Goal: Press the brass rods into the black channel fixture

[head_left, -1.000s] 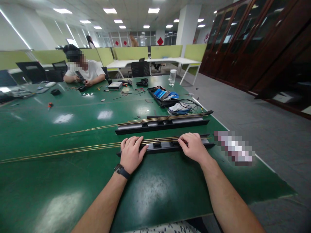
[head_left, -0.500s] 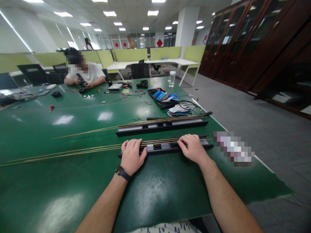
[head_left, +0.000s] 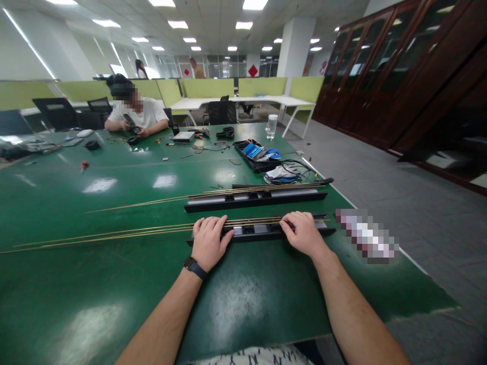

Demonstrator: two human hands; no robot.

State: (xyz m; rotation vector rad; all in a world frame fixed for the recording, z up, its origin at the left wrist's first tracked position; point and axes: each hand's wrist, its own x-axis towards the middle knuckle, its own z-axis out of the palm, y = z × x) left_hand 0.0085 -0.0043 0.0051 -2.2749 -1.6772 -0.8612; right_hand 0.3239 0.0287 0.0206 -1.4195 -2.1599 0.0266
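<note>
A long black rail point(head_left: 266, 236) with a pale grey inner face and dark blocks lies on the green table in front of me. Thin brass-coloured rods point(head_left: 152, 232) run along it and stick out far to the left. My left hand point(head_left: 209, 241) is wrapped over the rail's left end, fingers across the rods and thumb at the near side. Toward the right end, my right hand point(head_left: 301, 232) is closed at the rail and rods, with its fingertips partly hidden. Behind lies a second black rail point(head_left: 258, 202) with more brass rods point(head_left: 160, 203) on it.
On the green table point(head_left: 125, 284) stand a black tray point(head_left: 251, 161) with blue items, gloves point(head_left: 281, 173), a clear jar point(head_left: 271, 126) and a white box point(head_left: 184, 137). A blurred-out object point(head_left: 367, 237) lies right. A co-worker point(head_left: 139, 114) sits at the far left, holding a dark tool.
The view has shifted slightly. Both hands keep their places on the near rail, and the rods and rails look the same.
</note>
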